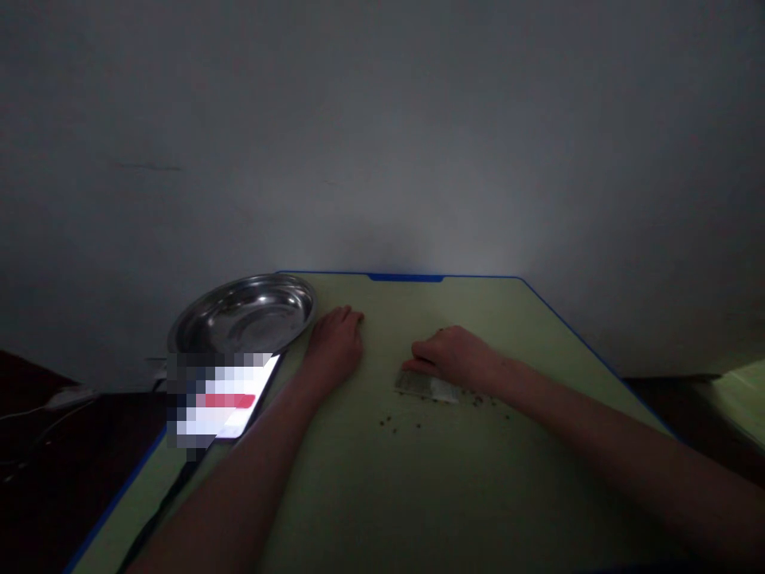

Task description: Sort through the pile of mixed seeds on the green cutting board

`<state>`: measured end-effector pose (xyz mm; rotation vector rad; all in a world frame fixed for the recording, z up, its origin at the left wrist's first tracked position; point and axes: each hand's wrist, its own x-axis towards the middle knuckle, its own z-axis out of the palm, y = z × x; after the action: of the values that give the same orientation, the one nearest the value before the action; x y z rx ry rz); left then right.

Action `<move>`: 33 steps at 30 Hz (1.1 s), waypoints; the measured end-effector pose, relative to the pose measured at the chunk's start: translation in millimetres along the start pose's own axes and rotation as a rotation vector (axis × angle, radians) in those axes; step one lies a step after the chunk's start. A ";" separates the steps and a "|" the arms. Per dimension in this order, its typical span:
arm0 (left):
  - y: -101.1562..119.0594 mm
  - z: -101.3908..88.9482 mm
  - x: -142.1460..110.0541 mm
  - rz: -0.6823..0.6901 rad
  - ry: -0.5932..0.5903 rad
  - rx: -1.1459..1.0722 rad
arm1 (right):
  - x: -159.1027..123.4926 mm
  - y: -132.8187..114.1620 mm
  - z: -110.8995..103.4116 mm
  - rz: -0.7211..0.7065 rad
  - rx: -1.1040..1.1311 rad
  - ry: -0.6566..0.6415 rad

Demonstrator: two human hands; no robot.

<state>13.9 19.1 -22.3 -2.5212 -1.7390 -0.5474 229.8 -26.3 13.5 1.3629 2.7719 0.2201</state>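
On the pale green table top (472, 299), my left hand (335, 344) rests palm down beside the rim of a shiny metal basin (251, 319). Its fingers are slightly bent and partly apart, and no object shows in them. To the right, my right hand (457, 355) is closed, thumb side towards the middle, on a flat, see-through plastic piece (424, 386) lying against the table. The piece looks like a small bag or sheet; dim light hides its exact kind. Small dark bits (478, 399) are scattered beside and below it, with several more bits (388, 420) nearer to me.
A lit phone or tablet (230, 406), partly blurred out, lies in front of the basin, close to my left forearm. A dark strap or cable (161, 506) runs along the table's left side. Behind the blue table edge (406, 277) stands a grey wall (394, 143).
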 end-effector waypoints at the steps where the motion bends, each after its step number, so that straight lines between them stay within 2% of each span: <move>1: 0.1 -0.2 0.3 0.002 -0.003 0.001 | -4.0 -3.6 0.3 0.003 0.002 0.002; 10: -1.5 1.9 1.7 0.027 0.008 -0.008 | -28.9 -32.7 -8.8 -0.054 0.107 0.012; 15: -2.2 2.8 0.3 0.031 0.016 -0.022 | -39.6 -21.5 -19.5 0.036 0.205 0.030; 21: -0.7 1.5 0.0 0.012 -0.015 -0.023 | -56.9 -6.4 -18.4 0.005 0.296 0.006; 26: 0.2 -0.2 1.1 -0.005 -0.032 -0.028 | -62.7 -6.6 -17.1 -0.014 0.322 -0.054; 33: 0.3 -0.9 1.3 -0.001 -0.044 -0.026 | -65.4 -11.7 -15.4 -0.056 0.355 -0.019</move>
<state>14.3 20.0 -21.1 -2.5689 -1.7587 -0.5215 259.0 -86.6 25.5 1.3352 2.9277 -0.3008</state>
